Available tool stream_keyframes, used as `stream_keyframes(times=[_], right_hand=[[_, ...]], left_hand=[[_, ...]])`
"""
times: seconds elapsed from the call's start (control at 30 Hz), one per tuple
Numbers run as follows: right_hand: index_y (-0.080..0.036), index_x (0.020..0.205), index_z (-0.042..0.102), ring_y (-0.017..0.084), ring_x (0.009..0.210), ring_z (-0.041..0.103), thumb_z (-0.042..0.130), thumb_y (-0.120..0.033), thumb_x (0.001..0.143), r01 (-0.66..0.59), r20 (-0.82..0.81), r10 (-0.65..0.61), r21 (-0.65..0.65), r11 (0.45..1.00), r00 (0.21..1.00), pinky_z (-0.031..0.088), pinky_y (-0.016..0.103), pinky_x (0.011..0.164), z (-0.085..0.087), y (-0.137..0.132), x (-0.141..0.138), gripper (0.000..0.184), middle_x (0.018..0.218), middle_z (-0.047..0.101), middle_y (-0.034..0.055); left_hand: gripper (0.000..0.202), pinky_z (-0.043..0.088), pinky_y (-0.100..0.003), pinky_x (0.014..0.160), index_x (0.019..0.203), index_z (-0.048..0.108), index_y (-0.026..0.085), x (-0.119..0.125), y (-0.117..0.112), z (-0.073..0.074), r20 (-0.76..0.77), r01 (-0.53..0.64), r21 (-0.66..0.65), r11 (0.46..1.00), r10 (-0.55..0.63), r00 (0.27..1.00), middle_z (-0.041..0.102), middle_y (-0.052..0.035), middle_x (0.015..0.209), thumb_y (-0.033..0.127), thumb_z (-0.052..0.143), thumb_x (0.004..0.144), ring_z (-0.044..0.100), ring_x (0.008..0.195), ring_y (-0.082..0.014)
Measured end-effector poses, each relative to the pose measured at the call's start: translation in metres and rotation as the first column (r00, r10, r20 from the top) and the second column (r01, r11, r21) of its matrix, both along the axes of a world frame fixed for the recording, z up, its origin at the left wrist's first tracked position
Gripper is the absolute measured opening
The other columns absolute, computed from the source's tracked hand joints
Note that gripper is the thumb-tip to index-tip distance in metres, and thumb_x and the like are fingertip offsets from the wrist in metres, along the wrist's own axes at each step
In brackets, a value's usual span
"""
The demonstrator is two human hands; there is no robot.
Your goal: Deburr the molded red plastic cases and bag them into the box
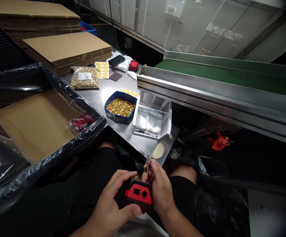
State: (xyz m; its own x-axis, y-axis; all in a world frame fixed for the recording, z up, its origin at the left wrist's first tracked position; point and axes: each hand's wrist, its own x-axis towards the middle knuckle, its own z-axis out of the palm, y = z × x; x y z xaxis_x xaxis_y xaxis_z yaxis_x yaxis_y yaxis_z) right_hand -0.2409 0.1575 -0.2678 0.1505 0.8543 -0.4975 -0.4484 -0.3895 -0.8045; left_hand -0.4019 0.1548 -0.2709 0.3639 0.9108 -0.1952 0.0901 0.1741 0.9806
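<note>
Below the stainless-steel tabotop edge (133,138), the left hand (110,204) grips a red-and-black plastic handheld device (138,195); the right hand (159,189) pinches a thin metal clip (148,164) above it. Judged step: fitting; alignment needed.

Small red and black device (138,195) lying flat over the lap, thin metal clip (148,164) upright just beyond it
</note>
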Motion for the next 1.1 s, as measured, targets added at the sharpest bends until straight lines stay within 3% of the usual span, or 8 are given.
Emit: stream_keyframes(times=[0.2,0.4,0.53,0.67,0.83,0.93,1.1], right_hand=[[-0.019,0.089,0.053,0.01,0.054,0.052,0.043,-0.056,0.097,-0.037,-0.061,0.038,0.013,0.999,0.997,0.042,0.021,0.056,-0.001,0.002,0.002,0.039,0.061,0.063,-0.0003],[-0.021,0.091,0.051,0.014,0.072,0.062,0.046,-0.049,0.098,-0.07,-0.024,0.073,0.098,0.993,0.997,0.048,0.027,0.07,-0.001,0.003,0.01,0.029,0.083,0.069,0.0028],[-0.021,0.089,0.05,0.011,0.066,0.056,0.046,-0.05,0.098,-0.07,0.073,0.062,0.11,0.991,0.995,0.046,0.025,0.065,-0.006,-0.001,0.005,0.03,0.076,0.062,-0.0007],[-0.021,0.086,0.048,0.008,0.055,0.041,0.044,-0.054,0.097,-0.06,0.03,0.058,0.073,0.996,0.998,0.037,0.021,0.054,-0.012,-0.006,0.0,0.035,0.064,0.046,-0.0058],[-0.02,0.082,0.05,0.011,0.065,0.042,0.04,-0.052,0.099,-0.244,0.222,0.217,0.103,0.964,0.951,0.039,0.025,0.063,-0.019,-0.009,0.002,0.037,0.071,0.046,-0.0031],[-0.021,0.081,0.05,0.012,0.067,0.043,0.038,-0.05,0.1,-0.319,0.319,0.272,0.103,0.942,0.908,0.039,0.027,0.066,-0.022,-0.009,0.004,0.037,0.073,0.046,-0.0028],[-0.022,0.084,0.05,0.012,0.07,0.044,0.036,-0.048,0.101,-0.39,0.359,0.333,0.095,0.916,0.872,0.039,0.028,0.068,-0.025,-0.01,0.005,0.034,0.075,0.046,-0.0029]], left_hand=[[0.053,0.048,-0.03,0.09,0.122,0.062,0.03,-0.007,0.004,-0.002,0.11,0.017,-0.03,0.999,-0.014,0.994,0.06,-0.005,0.114,0.048,0.079,0.075,0.061,0.104,-0.0267],[0.046,0.049,-0.026,0.086,0.118,0.06,0.031,-0.009,0.005,0.0,0.083,0.023,0.017,1.0,-0.024,0.996,0.059,-0.0016,0.109,0.04,0.08,0.077,0.062,0.097,-0.0203],[0.045,0.05,-0.025,0.085,0.116,0.058,0.031,-0.009,0.0,-0.002,0.149,0.004,-0.045,0.999,0.003,0.989,0.058,-0.0007,0.109,0.037,0.08,0.077,0.062,0.098,-0.0194],[0.041,0.05,-0.026,0.086,0.115,0.058,0.028,-0.009,0.001,0.003,0.255,0.074,-0.164,0.984,-0.031,0.967,0.059,-0.0022,0.108,0.051,0.071,0.083,0.061,0.099,-0.0211],[0.027,0.045,-0.022,0.082,0.103,0.068,0.023,-0.005,0.017,0.016,0.033,0.154,-0.204,0.967,-0.15,0.988,0.067,-0.002,0.094,0.042,0.05,0.098,0.062,0.089,-0.0169],[0.032,0.044,-0.023,0.073,0.087,0.07,0.019,0.0,0.023,0.019,-0.049,0.174,-0.219,0.96,-0.189,0.981,0.066,-0.0018,0.082,0.044,0.051,0.096,0.058,0.078,-0.0165],[0.037,0.038,-0.023,0.058,0.067,0.062,0.015,0.01,0.024,0.016,-0.123,0.098,-0.32,0.942,-0.144,0.982,0.061,-0.0008,0.065,0.048,0.065,0.086,0.05,0.062,-0.0139]])
